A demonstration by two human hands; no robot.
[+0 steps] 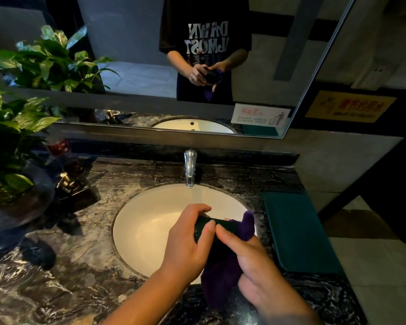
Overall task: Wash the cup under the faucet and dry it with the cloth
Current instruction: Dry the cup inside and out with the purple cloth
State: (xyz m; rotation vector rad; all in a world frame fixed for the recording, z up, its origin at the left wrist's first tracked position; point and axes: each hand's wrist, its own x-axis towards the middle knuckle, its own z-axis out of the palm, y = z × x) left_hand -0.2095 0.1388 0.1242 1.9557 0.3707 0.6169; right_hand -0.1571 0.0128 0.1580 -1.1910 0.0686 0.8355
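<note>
A dark cup [208,225] lies on its side above the near right part of the white sink [150,221]. My left hand [188,242] grips the cup, fingers curled over its top and thumb on its side. A purple cloth [223,273] wraps the cup's right end and hangs down between my hands. My right hand [256,266] holds the cloth against the cup, index finger stretched along it. The chrome faucet [189,168] stands behind the basin; I see no water running.
A dark marble counter [68,277] surrounds the sink. Potted plants [12,141] and a soap dispenser [67,181] stand at the left. A teal mat [298,231] lies right of the basin. A mirror [150,66] hangs behind, reflecting a person's torso and hands.
</note>
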